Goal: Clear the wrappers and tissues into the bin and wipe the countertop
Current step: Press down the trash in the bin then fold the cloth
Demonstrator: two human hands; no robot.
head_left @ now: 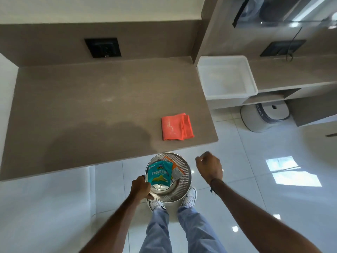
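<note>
Head camera looks steeply down, close over the bin (168,178) and countertop (91,106) (wide-angle, edges apparently bowed).

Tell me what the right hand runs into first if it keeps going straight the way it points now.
Probably the front edge of the countertop, near the folded orange cloth. The right hand points forward, up in the picture, loosely curled beside the bin. Depth is unclear, so it might pass above the edge and reach the cloth.
</note>
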